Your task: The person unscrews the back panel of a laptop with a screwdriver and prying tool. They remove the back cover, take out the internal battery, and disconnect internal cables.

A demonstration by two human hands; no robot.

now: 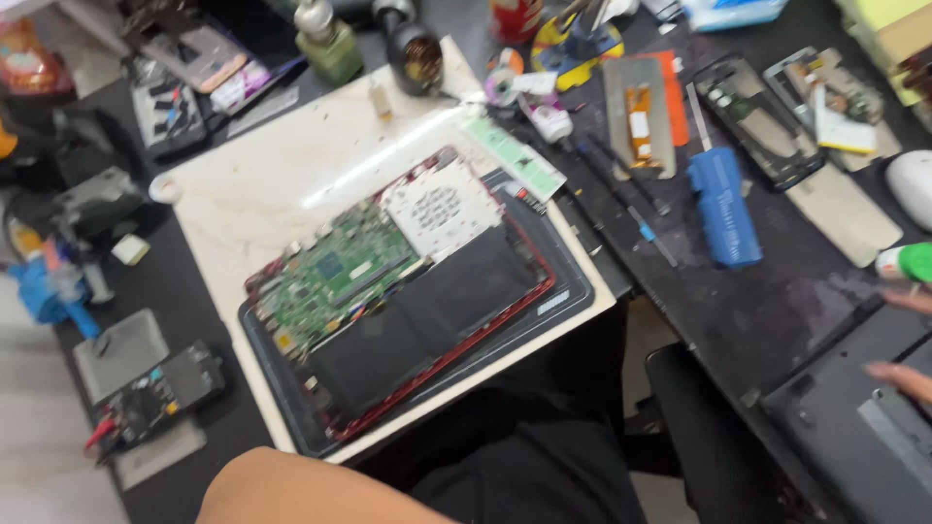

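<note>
Right of the opened red laptop (408,291) on its white mat (262,184), your right hand (903,340) rests loose-fingered, holding nothing, on a dark panel (854,417); your left forearm (301,490) crowds the exposed board and could knock it.

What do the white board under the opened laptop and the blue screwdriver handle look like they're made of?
White board: probably hard plastic or laminate, since it is glossy with a streak of glare and scuffs. Blue screwdriver handle: likely moulded plastic, matte and uniformly coloured. The blur leaves both uncertain.
</note>
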